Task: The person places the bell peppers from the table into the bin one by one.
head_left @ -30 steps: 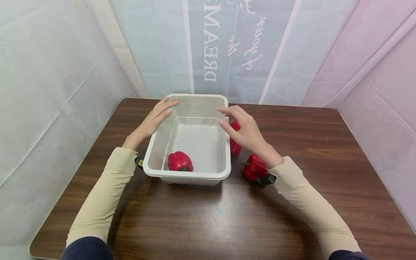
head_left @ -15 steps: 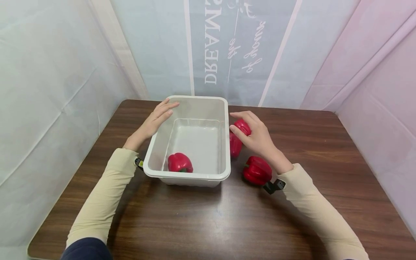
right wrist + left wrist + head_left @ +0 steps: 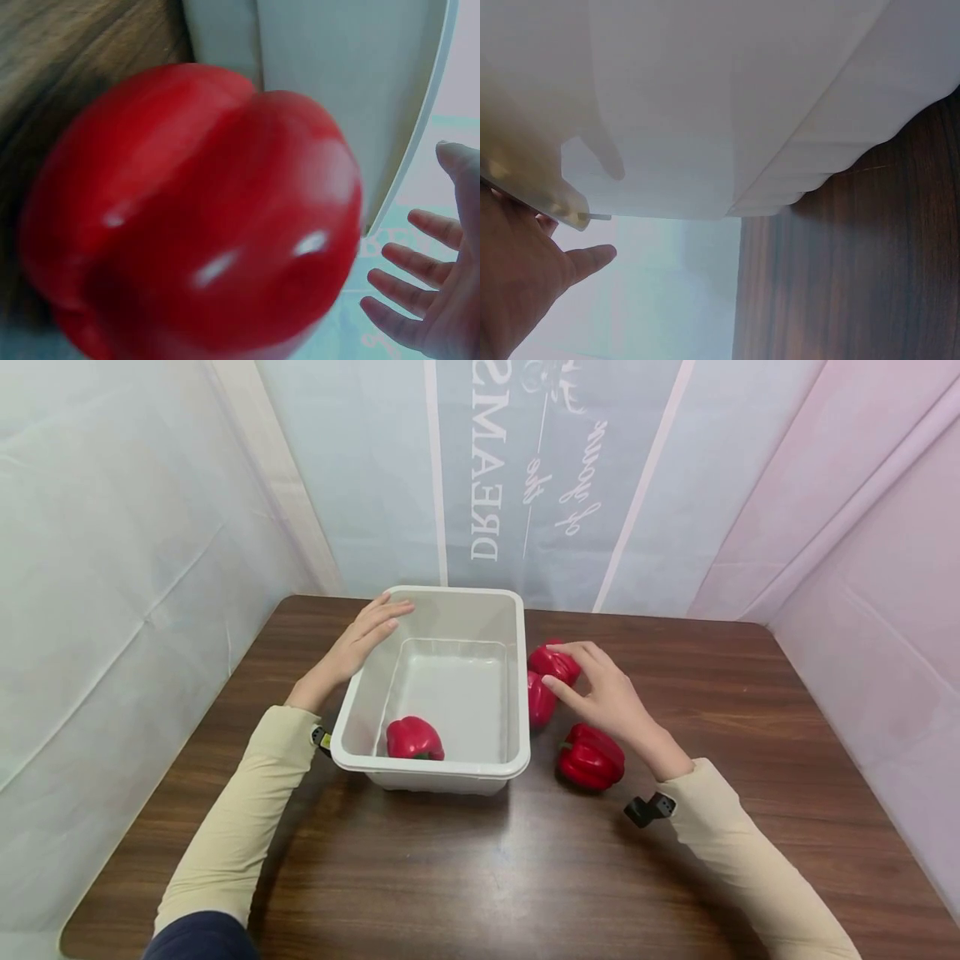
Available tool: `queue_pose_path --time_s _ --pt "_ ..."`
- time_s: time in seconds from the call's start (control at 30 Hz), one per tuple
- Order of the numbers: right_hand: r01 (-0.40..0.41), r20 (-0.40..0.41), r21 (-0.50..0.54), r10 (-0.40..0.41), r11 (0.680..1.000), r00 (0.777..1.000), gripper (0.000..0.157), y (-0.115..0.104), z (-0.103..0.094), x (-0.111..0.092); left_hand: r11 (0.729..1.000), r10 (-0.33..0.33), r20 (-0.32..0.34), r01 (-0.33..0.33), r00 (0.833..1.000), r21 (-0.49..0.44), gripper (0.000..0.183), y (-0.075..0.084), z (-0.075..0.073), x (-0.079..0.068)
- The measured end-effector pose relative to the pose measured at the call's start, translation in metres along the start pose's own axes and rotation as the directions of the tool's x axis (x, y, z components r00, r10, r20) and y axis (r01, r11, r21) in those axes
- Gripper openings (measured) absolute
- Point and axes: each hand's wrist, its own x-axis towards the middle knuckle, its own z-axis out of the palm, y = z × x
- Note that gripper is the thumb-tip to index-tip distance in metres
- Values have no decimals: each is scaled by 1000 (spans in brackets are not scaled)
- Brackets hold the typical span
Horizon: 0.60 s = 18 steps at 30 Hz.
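Rested the left hand (image 3: 352, 647), fingers extended, across the left side of a white bin (image 3: 431, 767) containing one red pepper (image 3: 412, 737) at its near end. Held the right hand (image 3: 609, 693) unclasped, fingers apart, near a second pepper (image 3: 543, 657) and a third pepper (image 3: 538, 703) right of the bin, with a fourth pepper (image 3: 591, 758) nearer on the table (image 3: 450, 868).

brown wood-grain table (image 3: 420, 885), pale cloth walls (image 3: 112, 568), light-blue backdrop (image 3: 375, 485) with white lettering (image 3: 486, 468)

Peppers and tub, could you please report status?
Left hand at tub rim. Right hand empty, near peppers. One pepper inside, three outside. Nothing visibly blocking.
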Motion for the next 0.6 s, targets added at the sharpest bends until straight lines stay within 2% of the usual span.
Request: queue_pose_path --time_s 0.6 --pt "-6 42 -51 8 999 999 53 14 10 -19 999 33 -11 -33 999 -14 37 -1 1 0"
